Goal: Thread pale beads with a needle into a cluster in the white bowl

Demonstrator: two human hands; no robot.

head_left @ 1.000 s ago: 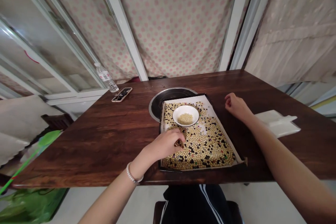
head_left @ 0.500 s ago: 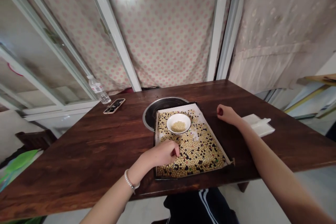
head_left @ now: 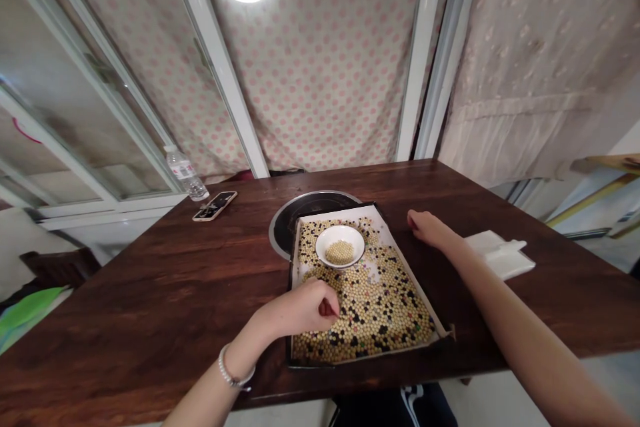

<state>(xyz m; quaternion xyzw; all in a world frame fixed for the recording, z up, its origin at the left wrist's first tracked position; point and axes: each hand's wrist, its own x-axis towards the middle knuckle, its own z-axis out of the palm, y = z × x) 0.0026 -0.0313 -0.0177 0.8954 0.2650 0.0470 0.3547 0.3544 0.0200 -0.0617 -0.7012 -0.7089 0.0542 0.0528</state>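
A dark tray [head_left: 440,330] lined with white paper lies on the wooden table [head_left: 150,280], covered with mixed yellow and black beans [head_left: 385,307]. A small white bowl [head_left: 341,246] holding yellow beans sits in the tray's far part. My left hand [head_left: 300,310] hovers over the tray's near-left beans, fingers curled into a pinch; what it pinches is too small to see. A bead bracelet circles that wrist. My right hand [head_left: 425,227] rests on the table just right of the tray, fingers curled in.
A round black burner [head_left: 290,213] is set in the table behind the tray. A phone [head_left: 215,205] and a plastic water bottle [head_left: 186,173] stand at the far left. Folded white paper [head_left: 497,253] lies at the right. Curtains hang behind.
The view has shifted slightly. My left hand has drawn a little nearer along the tray's left side, still pinched. My right hand stays beside the tray.
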